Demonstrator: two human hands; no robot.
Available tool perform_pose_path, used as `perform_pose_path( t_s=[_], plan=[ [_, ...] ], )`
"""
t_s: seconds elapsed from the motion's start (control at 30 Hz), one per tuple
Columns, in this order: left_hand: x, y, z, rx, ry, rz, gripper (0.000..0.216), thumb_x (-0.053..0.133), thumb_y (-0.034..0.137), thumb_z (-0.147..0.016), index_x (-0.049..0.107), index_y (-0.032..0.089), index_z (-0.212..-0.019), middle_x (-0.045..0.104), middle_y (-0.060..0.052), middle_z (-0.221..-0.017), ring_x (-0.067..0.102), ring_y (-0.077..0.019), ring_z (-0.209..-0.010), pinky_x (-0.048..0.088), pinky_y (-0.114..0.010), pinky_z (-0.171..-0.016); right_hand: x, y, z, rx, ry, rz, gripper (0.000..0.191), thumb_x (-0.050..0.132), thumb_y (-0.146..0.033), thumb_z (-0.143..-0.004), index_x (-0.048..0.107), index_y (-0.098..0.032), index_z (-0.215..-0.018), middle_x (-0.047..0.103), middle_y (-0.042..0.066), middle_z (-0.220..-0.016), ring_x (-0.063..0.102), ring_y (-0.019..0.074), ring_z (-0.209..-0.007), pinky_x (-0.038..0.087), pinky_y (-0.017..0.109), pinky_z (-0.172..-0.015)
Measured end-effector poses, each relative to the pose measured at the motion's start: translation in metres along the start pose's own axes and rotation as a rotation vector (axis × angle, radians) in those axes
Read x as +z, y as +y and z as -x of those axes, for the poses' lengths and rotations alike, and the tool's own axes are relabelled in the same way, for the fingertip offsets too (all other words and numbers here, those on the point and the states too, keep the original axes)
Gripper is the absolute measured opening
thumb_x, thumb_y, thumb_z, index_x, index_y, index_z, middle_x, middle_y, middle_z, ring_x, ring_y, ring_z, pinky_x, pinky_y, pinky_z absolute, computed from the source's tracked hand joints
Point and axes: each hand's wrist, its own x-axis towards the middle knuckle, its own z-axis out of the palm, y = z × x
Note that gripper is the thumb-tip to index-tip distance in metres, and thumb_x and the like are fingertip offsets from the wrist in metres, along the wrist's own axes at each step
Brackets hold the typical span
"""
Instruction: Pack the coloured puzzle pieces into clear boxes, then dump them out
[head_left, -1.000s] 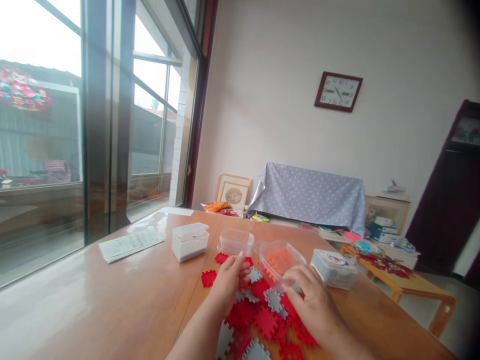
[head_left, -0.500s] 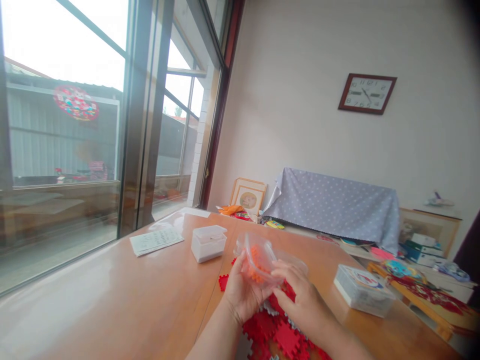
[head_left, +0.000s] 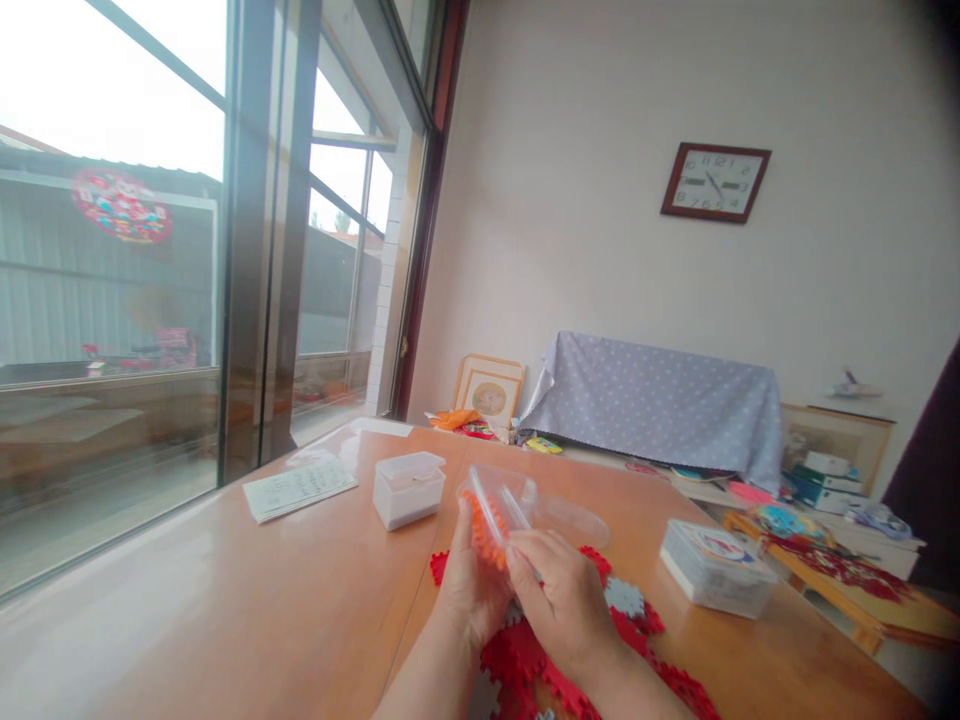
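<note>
Both my hands hold a small clear plastic box [head_left: 501, 510] with orange toothed pieces inside, tilted up above the table. My left hand [head_left: 471, 590] cups it from the left and below, fingers curled round it. My right hand [head_left: 564, 600] grips its near side, fingers closed on the box or its lid. Under my hands lies a heap of red and grey interlocking foam pieces [head_left: 607, 625] on the wooden table [head_left: 262, 600].
A white lidded box [head_left: 409, 488] and a printed paper sheet [head_left: 298, 488] lie to the left. Another clear box [head_left: 574, 520] sits behind my hands, a labelled box [head_left: 716, 566] to the right. Window on the left, covered furniture and low bench beyond the table.
My hands have lifted the box of orange pieces off the table and tipped it on edge, both now closed on it. The view has shifted slightly.
</note>
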Motion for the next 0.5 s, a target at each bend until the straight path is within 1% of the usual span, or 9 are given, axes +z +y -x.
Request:
perform_pose_path(
  t_s=[0.1,0.2,0.33,0.5],
  plan=[
    [-0.003,-0.0021,-0.0025,-0.01,-0.024,-0.011,0.066,0.06,0.065,-0.087,0.062,0.012,-0.128,0.073,-0.015,-0.11,0.07,-0.0323,-0.103,0.05,-0.045,-0.099,0.0005,-0.0026,-0.003,0.015,0.035,-0.008,0.024,0.046,-0.022,-0.098,0.067,-0.023,-0.088,0.07,0.006,-0.088,0.064,0.0206,-0.087,0.049,0.032,-0.085],
    [-0.0055,-0.0032,-0.0048,0.005,-0.023,-0.021,0.07,0.058,0.067,-0.087,0.061,0.013,-0.131,0.073,-0.015,-0.112,0.07,-0.0321,-0.103,0.051,-0.045,-0.098,0.0022,-0.0037,-0.006,0.028,0.069,-0.035,0.025,0.046,-0.023,-0.098,0.067,-0.023,-0.085,0.069,0.005,-0.084,0.064,0.0204,-0.085,0.049,0.032,-0.083],
    [-0.0049,-0.0039,-0.0063,0.044,0.005,-0.027,0.069,0.058,0.067,-0.087,0.062,0.013,-0.13,0.073,-0.015,-0.115,0.07,-0.031,-0.104,0.052,-0.044,-0.097,0.0057,-0.0039,-0.006,0.056,0.114,-0.077,0.024,0.046,-0.024,-0.097,0.068,-0.022,-0.088,0.07,0.006,-0.087,0.064,0.0205,-0.085,0.049,0.031,-0.081],
    [0.0003,-0.0045,-0.0058,0.062,0.033,-0.034,0.068,0.058,0.068,-0.087,0.063,0.013,-0.127,0.073,-0.015,-0.115,0.07,-0.0301,-0.103,0.053,-0.042,-0.095,0.0082,-0.0045,-0.0034,0.086,0.158,-0.117,0.024,0.046,-0.024,-0.098,0.069,-0.022,-0.093,0.073,0.007,-0.092,0.066,0.0209,-0.088,0.05,0.031,-0.081]
  ],
)
